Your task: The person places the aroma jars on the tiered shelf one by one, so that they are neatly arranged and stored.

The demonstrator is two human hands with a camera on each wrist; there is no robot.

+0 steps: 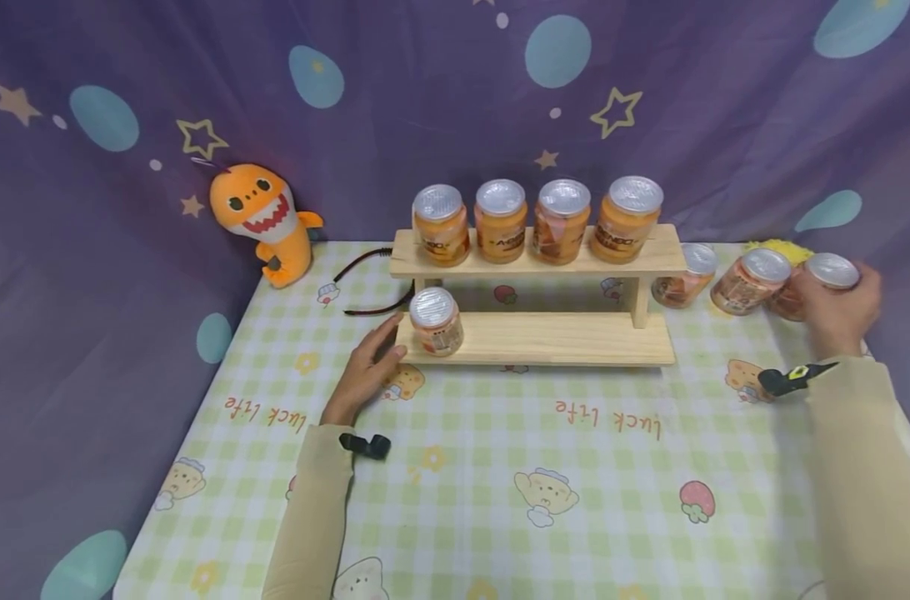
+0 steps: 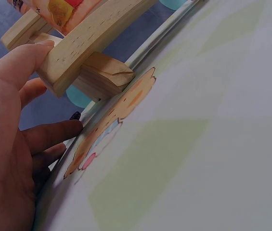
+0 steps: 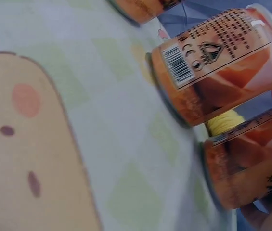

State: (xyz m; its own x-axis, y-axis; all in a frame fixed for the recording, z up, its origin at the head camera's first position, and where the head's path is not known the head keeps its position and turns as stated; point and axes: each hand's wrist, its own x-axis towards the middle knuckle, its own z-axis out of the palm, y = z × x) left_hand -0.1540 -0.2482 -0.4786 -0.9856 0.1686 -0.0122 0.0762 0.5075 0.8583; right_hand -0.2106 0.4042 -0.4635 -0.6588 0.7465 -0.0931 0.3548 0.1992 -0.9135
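Observation:
At the far right, my right hand [image 1: 845,308] grips an orange fruit jar [image 1: 832,271] with a silver lid, its fingers curled round the side. In the right wrist view that jar [image 3: 251,163] appears upright at the tablecloth's edge. Two similar jars [image 1: 751,282] [image 1: 685,275] stand to its left. My left hand [image 1: 367,367] touches the left end of a two-tier wooden rack [image 1: 560,333]; in the left wrist view the thumb rests against the board's end [image 2: 61,70] and the other fingers extend beside it. One jar [image 1: 436,321] stands at the left of the lower shelf.
Several matching jars [image 1: 500,221] line the upper shelf. An orange shark plush [image 1: 267,221] sits at the back left. Dark curved cord-like bands [image 1: 376,312] lie behind the rack's left side. Something yellow and fluffy [image 1: 781,248] is behind the right jars. A purple curtain [image 1: 440,100] hangs behind.

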